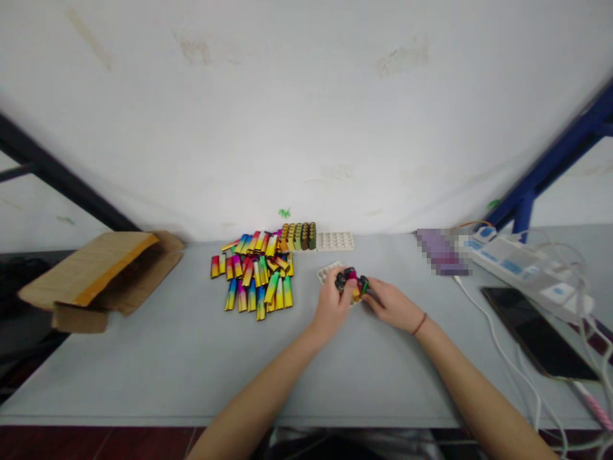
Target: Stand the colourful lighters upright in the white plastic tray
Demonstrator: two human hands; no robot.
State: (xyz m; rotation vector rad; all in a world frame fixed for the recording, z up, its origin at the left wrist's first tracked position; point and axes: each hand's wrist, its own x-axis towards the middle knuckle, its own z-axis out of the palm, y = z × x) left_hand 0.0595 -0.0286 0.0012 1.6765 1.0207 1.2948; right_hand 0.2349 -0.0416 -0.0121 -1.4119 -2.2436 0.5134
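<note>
While the left hand [332,303] curls its fingers around several glossy, dark-ended pieces [341,280], the right hand [390,305] pinches a green-sided piece [364,285] close beside them, both over a pale dimpled tray [328,271] on the smooth grey table [191,370]. To their left, shiny flattened tubes [261,275], gold blending into red, blue or green, lie heaped; upright pieces [297,236] stand in tight rows behind. A creased cardboard box [110,262] gapes farther left.

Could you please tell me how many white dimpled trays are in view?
2 show: the back tray, near the wall, right of the upright pieces, and the front tray, partly hidden by the left hand. Another may be hidden under the upright pieces.
</note>
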